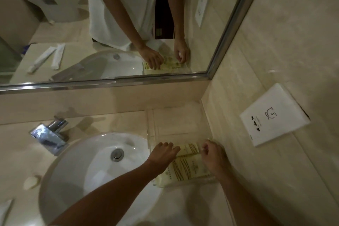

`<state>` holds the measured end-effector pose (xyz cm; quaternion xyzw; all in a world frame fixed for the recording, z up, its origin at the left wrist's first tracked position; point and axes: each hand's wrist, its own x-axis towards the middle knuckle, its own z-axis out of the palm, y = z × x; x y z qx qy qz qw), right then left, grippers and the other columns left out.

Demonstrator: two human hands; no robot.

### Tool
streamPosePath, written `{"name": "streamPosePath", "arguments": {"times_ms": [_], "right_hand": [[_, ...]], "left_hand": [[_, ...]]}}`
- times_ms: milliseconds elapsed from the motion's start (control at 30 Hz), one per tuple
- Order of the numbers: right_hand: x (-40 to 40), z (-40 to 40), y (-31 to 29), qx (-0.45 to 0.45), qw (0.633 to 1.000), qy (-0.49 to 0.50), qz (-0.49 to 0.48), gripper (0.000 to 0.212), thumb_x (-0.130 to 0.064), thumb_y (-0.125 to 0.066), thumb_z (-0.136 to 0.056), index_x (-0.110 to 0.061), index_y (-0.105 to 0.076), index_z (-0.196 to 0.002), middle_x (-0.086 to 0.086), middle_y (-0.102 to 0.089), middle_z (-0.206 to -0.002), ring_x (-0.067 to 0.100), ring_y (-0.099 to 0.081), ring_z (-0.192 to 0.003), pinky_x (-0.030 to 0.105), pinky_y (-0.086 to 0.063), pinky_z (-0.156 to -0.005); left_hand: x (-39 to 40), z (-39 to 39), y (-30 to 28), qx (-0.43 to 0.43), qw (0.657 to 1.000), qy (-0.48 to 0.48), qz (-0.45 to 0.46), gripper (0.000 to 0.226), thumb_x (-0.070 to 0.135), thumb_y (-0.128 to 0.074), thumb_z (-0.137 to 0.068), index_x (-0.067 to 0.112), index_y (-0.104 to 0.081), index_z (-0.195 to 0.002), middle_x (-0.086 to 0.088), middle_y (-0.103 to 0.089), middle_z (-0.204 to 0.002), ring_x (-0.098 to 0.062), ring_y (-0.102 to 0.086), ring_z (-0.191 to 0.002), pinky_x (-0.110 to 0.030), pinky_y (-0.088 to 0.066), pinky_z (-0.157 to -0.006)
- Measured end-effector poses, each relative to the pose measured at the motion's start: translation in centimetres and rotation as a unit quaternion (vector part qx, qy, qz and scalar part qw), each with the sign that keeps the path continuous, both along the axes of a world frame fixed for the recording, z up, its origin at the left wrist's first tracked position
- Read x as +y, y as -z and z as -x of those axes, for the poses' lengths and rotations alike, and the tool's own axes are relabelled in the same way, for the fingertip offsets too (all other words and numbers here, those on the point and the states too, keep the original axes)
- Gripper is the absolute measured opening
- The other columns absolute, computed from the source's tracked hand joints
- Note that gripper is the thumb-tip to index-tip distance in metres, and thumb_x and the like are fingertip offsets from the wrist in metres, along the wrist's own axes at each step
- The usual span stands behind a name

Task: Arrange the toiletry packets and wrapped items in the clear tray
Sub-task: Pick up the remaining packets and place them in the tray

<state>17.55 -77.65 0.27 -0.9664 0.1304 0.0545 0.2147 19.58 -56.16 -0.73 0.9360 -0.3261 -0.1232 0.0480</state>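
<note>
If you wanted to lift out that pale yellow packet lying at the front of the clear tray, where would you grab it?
Probably by its long side edges, coming straight down from above. The front packet lies flat in the clear tray, whose walls block a sideways approach. The left hand and right hand rest on the packet behind it, so they'd need to clear first.

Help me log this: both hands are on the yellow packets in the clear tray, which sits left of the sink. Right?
Not quite. In the head view the clear tray sits right of the sink, in the wall corner. The left hand and right hand are on the yellow packets.
</note>
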Motion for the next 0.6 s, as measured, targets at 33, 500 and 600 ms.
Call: {"name": "streamPosePath", "arguments": {"times_ms": [33,500,600], "right_hand": [[0.0,-0.1,0.0,0.001,1.000,0.000,-0.003,0.010,-0.010,-0.059,-0.079,-0.019,-0.059,-0.075,0.005,-0.066,-0.079,0.025,-0.060,-0.076,0.031,-0.044,-0.067],[0.3,-0.8,0.5,0.045,0.999,-0.002,-0.001,0.012,-0.016,-0.056,-0.085,-0.025,-0.055,-0.076,0.000,-0.068,-0.083,0.022,-0.061,-0.075,0.028,-0.042,-0.062],[0.3,-0.9,0.5,0.051,0.999,0.001,-0.001,0.015,-0.016,-0.056,-0.084,-0.026,-0.054,-0.073,-0.001,-0.068,-0.080,0.021,-0.061,-0.073,0.028,-0.043,-0.060]], "left_hand": [[0.1,0.0,0.1,-0.006,1.000,0.004,-0.015,0.038,0.019,-0.065,-0.087,0.015,-0.043,-0.118,-0.011,-0.061,-0.111,-0.027,-0.060,-0.093,-0.041,-0.050,-0.084],[0.7,1.2,0.4,-0.021,0.998,-0.020,-0.063,0.043,-0.002,-0.062,-0.080,0.001,-0.048,-0.122,-0.019,-0.056,-0.120,-0.033,-0.056,-0.105,-0.044,-0.047,-0.088],[0.8,1.5,0.3,-0.011,0.998,-0.021,-0.065,0.037,-0.002,-0.060,-0.083,0.000,-0.051,-0.119,-0.020,-0.055,-0.122,-0.033,-0.054,-0.109,-0.045,-0.048,-0.090]]}}
